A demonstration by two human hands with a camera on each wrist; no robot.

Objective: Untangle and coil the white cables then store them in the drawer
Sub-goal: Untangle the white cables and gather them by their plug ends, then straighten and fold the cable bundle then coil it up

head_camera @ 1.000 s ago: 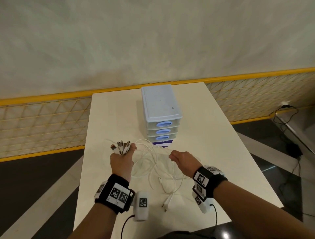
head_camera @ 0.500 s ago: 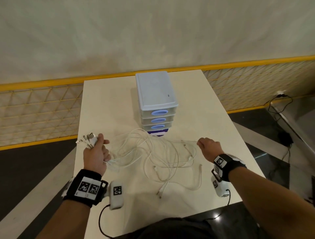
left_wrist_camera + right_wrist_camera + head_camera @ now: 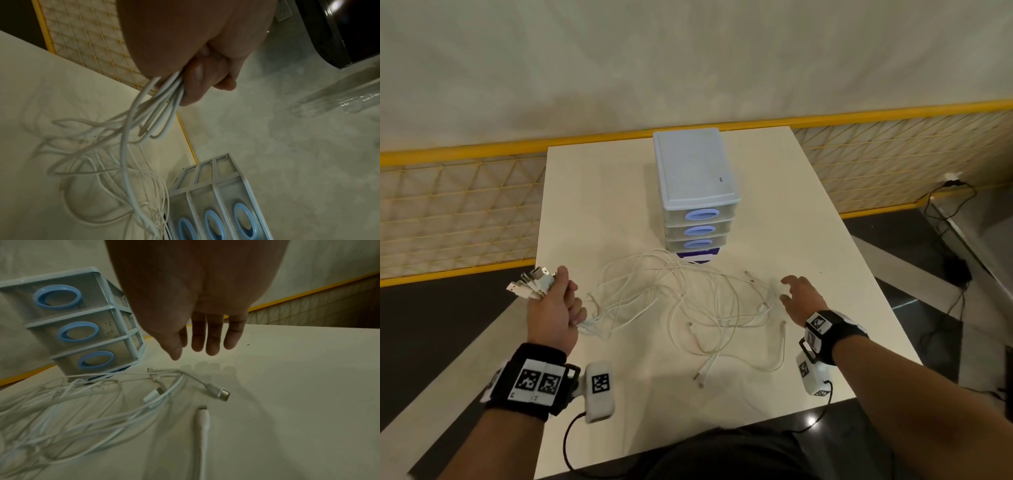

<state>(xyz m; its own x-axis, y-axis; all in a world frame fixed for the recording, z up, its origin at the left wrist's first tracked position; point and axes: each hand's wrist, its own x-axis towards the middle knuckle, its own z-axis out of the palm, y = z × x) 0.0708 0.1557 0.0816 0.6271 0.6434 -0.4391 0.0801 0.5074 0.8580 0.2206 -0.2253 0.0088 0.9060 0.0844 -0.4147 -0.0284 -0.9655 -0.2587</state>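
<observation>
On table [image 3: 808, 212], front of drawer unit [image 3: 697, 192], white cables [image 3: 688, 301] lie tangled; plug ends are gripped together in left hand [image 3: 553, 308], prob. to anchor them; right hand [image 3: 803, 298], fingers spread, is held empty over loose ends; drawers shut.

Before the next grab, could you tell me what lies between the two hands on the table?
Head view: white cables sprawl tangled between left hand and right hand.
</observation>
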